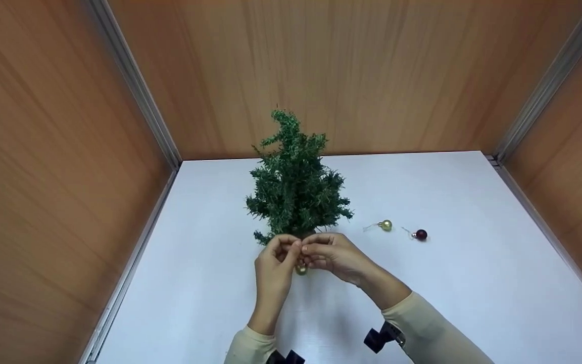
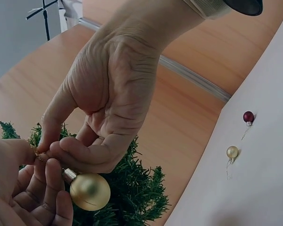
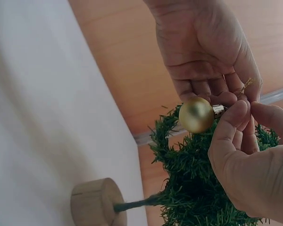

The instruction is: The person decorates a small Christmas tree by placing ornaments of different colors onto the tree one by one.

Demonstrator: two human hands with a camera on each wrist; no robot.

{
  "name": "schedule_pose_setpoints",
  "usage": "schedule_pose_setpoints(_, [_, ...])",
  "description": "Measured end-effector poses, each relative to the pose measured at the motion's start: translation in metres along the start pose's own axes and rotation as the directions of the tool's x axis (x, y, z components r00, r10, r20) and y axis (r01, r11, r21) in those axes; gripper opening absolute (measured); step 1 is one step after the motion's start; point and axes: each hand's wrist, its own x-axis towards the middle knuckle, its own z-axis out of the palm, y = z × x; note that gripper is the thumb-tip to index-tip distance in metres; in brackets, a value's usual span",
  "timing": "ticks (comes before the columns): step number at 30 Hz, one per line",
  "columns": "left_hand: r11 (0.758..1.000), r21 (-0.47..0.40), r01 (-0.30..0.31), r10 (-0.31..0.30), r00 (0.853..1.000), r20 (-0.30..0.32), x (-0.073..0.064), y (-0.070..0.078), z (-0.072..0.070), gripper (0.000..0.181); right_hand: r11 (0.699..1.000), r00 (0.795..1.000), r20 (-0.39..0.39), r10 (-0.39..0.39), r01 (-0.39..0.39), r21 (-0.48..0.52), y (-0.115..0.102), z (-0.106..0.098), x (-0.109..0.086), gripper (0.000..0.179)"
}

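Observation:
A small gold Christmas ball (image 1: pixel 301 270) hangs beneath my two hands, in front of a small green artificial Christmas tree (image 1: pixel 296 184). My left hand (image 1: pixel 275 265) and right hand (image 1: pixel 339 255) meet fingertip to fingertip at the ball's thin gold hanging string (image 3: pixel 247 85), each pinching it. In the left wrist view the gold ball (image 2: pixel 90 191) shows its shiny cap, and the right hand (image 2: pixel 113 89) reaches in from the top. The right wrist view has the right hand (image 3: pixel 254 165) close to the ball's cap, with part of the string hidden by fingers.
Another gold ball (image 1: pixel 385 225) and a dark red ball (image 1: pixel 421 235), each with a string, lie on the white table (image 1: pixel 473 283) right of the tree. The tree stands on a round wooden base (image 3: pixel 96 201). Wood panels (image 1: pixel 361 76) enclose the table's back and sides.

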Motion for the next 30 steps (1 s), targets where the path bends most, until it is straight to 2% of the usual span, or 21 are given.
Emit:
schedule_pose_setpoints(7, [0.999,0.043,-0.016,0.018,0.999,-0.040,0.003,0.006,-0.006,0.012,1.000,1.000,0.000,0.011,-0.011,-0.014,-0.003,0.007,0.005,0.005])
schedule_pose_setpoints(15, [0.995,0.098,-0.014,0.019,0.998,-0.054,0.004,0.012,-0.014,0.012,1.000,1.000,0.001,0.016,-0.016,-0.018,-0.008,0.017,0.009,0.007])
schedule_pose_setpoints(21, [0.995,0.095,-0.010,0.017,0.998,-0.066,0.007,0.017,-0.019,0.012,1.000,1.000,-0.013,0.010,-0.010,0.003,-0.011,0.023,0.013,0.006])
schedule_pose_setpoints(30, [0.994,0.104,-0.021,0.032,0.994,-0.104,0.014,0.021,-0.025,0.010,1.000,0.998,-0.067,0.007,-0.009,-0.023,-0.017,0.033,0.018,0.013])
